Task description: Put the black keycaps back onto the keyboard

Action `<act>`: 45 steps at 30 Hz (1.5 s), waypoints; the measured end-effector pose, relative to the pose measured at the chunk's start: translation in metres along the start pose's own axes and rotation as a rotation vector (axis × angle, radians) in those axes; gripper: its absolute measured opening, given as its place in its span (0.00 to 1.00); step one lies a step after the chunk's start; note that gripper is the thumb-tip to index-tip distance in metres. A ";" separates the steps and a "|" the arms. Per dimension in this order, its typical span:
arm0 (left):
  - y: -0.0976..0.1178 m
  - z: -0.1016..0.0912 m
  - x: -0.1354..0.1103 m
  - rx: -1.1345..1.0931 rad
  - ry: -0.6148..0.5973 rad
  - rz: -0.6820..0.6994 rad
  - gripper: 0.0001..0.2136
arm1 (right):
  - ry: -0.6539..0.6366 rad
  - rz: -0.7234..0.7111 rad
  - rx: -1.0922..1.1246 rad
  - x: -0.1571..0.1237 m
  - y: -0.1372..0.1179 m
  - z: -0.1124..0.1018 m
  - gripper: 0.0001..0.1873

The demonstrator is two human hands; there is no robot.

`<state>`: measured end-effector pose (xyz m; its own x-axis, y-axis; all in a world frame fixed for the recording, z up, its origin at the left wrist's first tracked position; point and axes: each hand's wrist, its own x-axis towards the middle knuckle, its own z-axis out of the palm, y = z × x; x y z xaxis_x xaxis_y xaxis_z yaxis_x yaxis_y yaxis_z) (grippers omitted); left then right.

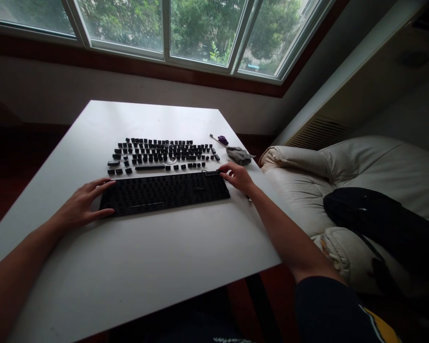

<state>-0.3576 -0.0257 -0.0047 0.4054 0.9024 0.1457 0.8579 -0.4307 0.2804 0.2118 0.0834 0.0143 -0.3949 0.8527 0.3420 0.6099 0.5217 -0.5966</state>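
Observation:
A black keyboard (171, 193) with its keycaps off lies flat across the white table. My left hand (80, 204) grips its left end, with the thumb at the near corner and the fingers at the far corner. At the far right corner, my right hand (239, 177) is closed in a pinch; a small dark piece shows at the fingertips, too unclear to name. Behind the keyboard, many loose black keycaps (157, 155) are spread in rough rows. A long spacebar keycap (150, 167) lies in the nearest row.
A grey cloth (239, 156) lies crumpled beyond my right hand. Near it are a small purple object (222, 140) and a thin stick-like tool (216, 138). Right of the white table (139, 267) stands a cream sofa (300, 176) with a black bag (372, 214) on it.

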 end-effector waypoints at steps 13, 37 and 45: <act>-0.001 0.001 0.000 0.003 0.001 0.006 0.41 | 0.047 0.297 0.558 -0.056 -0.019 -0.003 0.20; -0.001 0.002 0.000 0.007 -0.005 0.003 0.41 | -0.096 0.053 0.075 -0.070 -0.031 -0.007 0.12; 0.000 0.002 0.000 0.010 -0.008 -0.001 0.41 | -0.040 -0.052 -0.112 -0.075 -0.023 0.005 0.09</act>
<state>-0.3574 -0.0254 -0.0063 0.4074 0.9027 0.1383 0.8610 -0.4301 0.2714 0.2241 0.0073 -0.0013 -0.4537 0.8240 0.3395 0.6602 0.5666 -0.4930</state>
